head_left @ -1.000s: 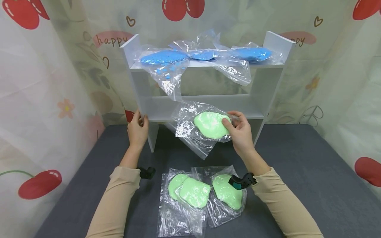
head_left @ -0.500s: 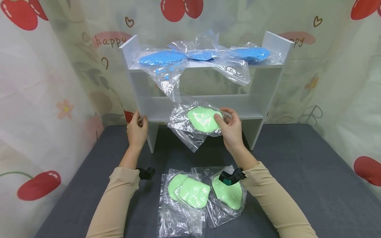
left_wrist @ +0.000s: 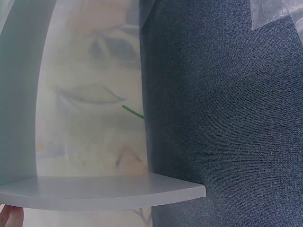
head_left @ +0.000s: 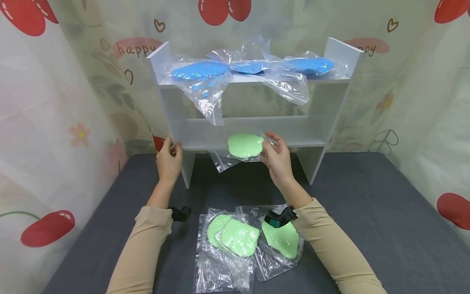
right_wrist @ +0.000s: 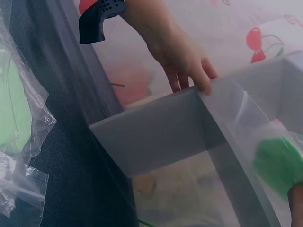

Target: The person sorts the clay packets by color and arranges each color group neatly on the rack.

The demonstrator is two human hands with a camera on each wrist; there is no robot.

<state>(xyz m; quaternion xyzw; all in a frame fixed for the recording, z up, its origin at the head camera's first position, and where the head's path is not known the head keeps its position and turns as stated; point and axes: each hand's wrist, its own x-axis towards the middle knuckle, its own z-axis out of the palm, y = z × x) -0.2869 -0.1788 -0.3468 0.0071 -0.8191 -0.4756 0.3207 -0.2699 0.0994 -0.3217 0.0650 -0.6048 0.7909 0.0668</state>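
My right hand (head_left: 277, 161) pinches the right edge of a clear zip bag holding a flat green lump (head_left: 245, 145), soft and clay-like. The bag is at the front of the white shelf unit's (head_left: 308, 132) lower board, its loose end drooping below that board's front edge. Whether the bag rests on the board is unclear. At the unit's left side, my left hand (head_left: 169, 163) grips the upright panel; the right wrist view shows its thumb on the near face and fingers (right_wrist: 183, 81) behind. Just a bit of that hand shows in the left wrist view.
Several bags of blue material (head_left: 202, 70) lie along the top shelf, with plastic hanging over its front. More bagged green lumps (head_left: 240, 238) lie on the dark table (head_left: 367, 228) before the unit. Patterned curtains (head_left: 415, 102) surround the table.
My right hand has moved left and inward with the green bag, which now lies flatter at the lower board, its hanging end shorter to the eye. My left hand stays on the panel.
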